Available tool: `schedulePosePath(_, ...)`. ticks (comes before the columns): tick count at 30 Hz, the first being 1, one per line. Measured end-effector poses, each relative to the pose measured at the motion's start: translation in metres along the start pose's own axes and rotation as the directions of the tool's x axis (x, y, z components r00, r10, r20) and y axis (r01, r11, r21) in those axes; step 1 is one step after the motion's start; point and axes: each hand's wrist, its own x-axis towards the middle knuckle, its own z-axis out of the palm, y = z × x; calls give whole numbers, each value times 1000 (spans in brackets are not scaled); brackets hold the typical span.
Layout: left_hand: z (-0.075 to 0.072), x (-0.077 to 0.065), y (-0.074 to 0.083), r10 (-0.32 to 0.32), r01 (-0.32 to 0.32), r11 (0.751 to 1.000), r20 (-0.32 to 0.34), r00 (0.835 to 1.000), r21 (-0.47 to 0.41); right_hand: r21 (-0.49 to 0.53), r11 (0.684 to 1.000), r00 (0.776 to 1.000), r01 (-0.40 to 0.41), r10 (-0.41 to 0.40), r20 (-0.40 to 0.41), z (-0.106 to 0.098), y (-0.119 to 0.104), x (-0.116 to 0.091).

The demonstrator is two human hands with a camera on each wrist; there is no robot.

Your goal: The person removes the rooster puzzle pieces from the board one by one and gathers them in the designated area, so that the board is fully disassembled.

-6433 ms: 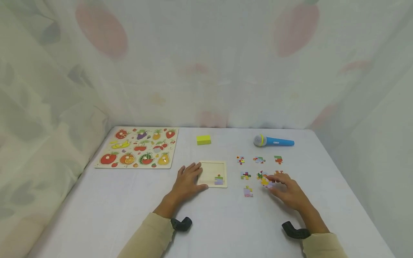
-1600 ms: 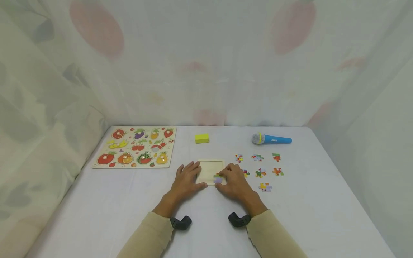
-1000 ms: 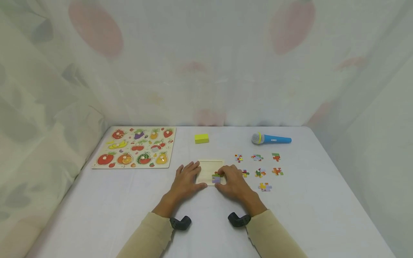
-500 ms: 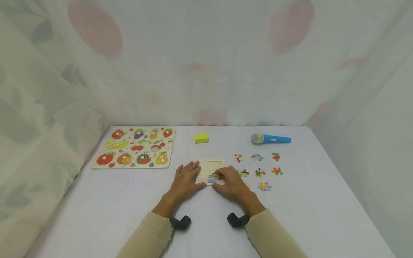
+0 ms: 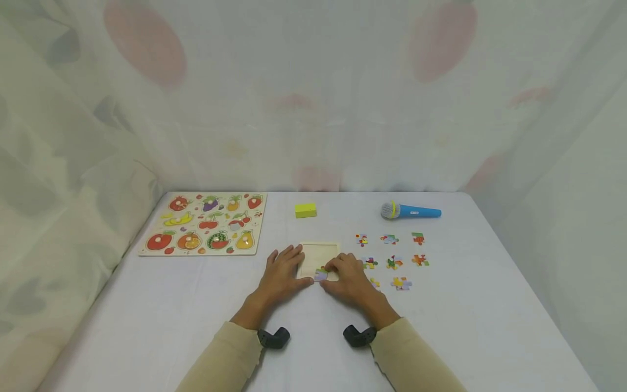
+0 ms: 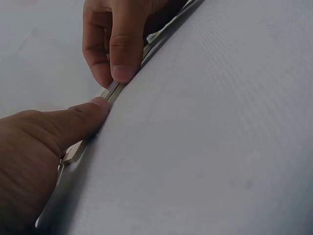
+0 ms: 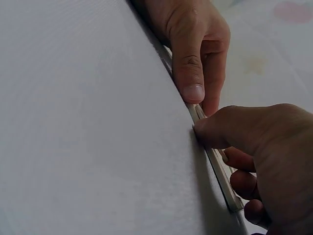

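In the head view, a small square wooden puzzle tray [image 5: 315, 255] lies flat at the middle of the table. My left hand [image 5: 281, 277] holds its left side, fingers spread along the edge and thumb at the near rim. A green and lilac jigsaw piece [image 5: 320, 275] sits inside the tray by the near rim, slightly turned. My right hand [image 5: 349, 279] pinches this piece at its right side, with the thumb [image 7: 208, 131] at the tray's near edge in the right wrist view. In the left wrist view both thumbs meet the thin tray edge, and the piece is hidden.
Several loose jigsaw pieces [image 5: 394, 262] lie in rows right of the tray; one piece [image 5: 374, 283] is partly behind my right hand. A fruit peg puzzle board [image 5: 201, 226] lies at the left. Farther back are a yellow block [image 5: 306, 210] and a blue toy microphone [image 5: 411, 210].
Earlier my right hand was among the loose pieces. Since then it has come to the tray and slid the green and lilac piece leftward from the right corner. My left hand stays put.
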Motion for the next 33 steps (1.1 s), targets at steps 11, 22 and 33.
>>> schedulePosePath(11, 1, 2, 0, -8, 8, 1000, 6, 1000, -8, 176, 982, 995, 68, -54, -86, -15, 4, -4)
schedulePosePath(22, -1, 0, 1, -22, 22, 1000, 13, 1000, -9, 301, 947, 987, 112, -72, -142, -49, 14, -18)
schedulePosePath(33, 1, -1, 0, -17, 17, 1000, 6, 1000, -26, 295, 949, 985, 109, -63, -160, -84, 33, -44)
